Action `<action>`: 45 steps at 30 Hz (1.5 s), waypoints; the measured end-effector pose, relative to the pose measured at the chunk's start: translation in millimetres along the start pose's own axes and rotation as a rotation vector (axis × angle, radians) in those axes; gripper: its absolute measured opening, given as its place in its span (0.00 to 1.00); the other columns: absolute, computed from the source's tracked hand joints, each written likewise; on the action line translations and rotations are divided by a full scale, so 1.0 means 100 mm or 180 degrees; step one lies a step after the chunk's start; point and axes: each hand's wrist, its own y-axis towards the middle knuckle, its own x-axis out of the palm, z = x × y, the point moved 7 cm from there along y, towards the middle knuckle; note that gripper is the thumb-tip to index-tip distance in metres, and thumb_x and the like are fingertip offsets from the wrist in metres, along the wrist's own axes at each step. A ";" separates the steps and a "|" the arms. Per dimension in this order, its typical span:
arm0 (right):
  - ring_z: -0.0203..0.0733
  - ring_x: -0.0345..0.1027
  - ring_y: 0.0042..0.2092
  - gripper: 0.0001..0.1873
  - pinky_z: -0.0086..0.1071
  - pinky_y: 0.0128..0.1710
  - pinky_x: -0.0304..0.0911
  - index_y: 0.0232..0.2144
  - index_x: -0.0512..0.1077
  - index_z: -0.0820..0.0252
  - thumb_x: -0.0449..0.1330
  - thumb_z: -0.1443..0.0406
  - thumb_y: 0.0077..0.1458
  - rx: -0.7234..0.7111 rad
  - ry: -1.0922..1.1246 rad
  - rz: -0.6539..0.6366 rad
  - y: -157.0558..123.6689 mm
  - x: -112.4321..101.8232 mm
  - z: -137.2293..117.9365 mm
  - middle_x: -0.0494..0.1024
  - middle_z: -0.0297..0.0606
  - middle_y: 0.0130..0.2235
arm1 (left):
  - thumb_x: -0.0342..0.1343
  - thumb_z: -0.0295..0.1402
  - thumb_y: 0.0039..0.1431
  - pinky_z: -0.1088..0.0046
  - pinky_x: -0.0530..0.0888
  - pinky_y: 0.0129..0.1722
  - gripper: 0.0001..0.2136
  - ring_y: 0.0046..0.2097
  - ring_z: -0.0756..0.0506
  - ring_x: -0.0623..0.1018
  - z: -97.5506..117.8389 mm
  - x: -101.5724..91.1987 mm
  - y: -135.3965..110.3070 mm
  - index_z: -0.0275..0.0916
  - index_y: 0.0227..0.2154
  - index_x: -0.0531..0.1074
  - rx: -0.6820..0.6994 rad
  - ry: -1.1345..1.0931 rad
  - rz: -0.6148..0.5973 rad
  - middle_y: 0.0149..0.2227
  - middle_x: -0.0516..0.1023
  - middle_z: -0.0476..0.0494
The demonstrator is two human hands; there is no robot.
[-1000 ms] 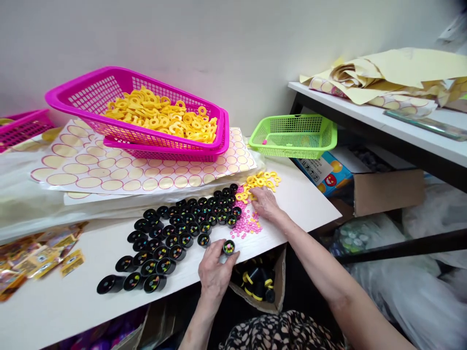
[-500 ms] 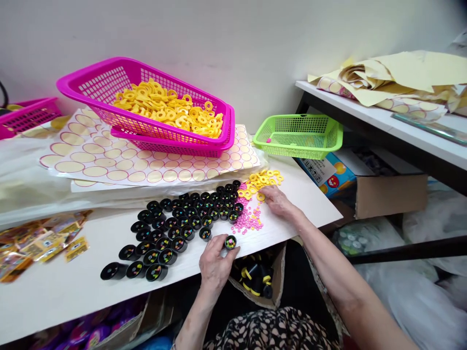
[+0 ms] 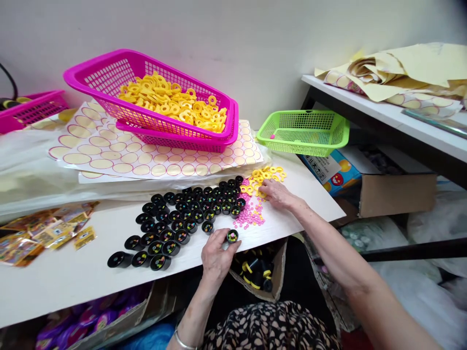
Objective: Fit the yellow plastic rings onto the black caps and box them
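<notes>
Between the thumb and fingers of my left hand [image 3: 216,255] is a small black cup [image 3: 232,236], upright at the table's front edge, with coloured beads and a pink piece showing inside. My right hand [image 3: 280,194] reaches to the pile of yellow rings [image 3: 272,173]; its fingers are bent together on a ring at the pile's near side, partly hiding it. Pink beads [image 3: 250,214] lie scattered just left of that hand. To the left of both hands stand many black cups [image 3: 177,225] in close rows, several with coloured bits inside.
A magenta basket [image 3: 98,92] of yellow rings rests tilted on sticker sheets [image 3: 142,163]. Behind to the right sits a green basket [image 3: 302,146]. Shiny packets [image 3: 54,233] lie at left. Below the table edge, an open carton [image 3: 279,274] holds black-and-yellow pieces. A shelf [image 3: 383,104] juts in at right.
My right hand's fingers have shifted slightly farther in among the yellow rings. My left hand keeps hold of the same black cup. The whole view has shifted a little.
</notes>
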 end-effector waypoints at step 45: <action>0.45 0.57 0.41 0.08 0.38 0.41 0.56 0.36 0.70 0.60 0.55 0.63 0.55 -0.0238 0.1143 0.0785 -0.46 -0.17 -1.43 0.70 0.43 0.42 | 0.54 0.40 0.53 0.77 0.67 0.29 0.13 0.30 0.50 0.71 0.04 0.01 0.02 0.35 0.27 0.76 -0.1019 -0.1706 0.0072 0.28 0.73 0.45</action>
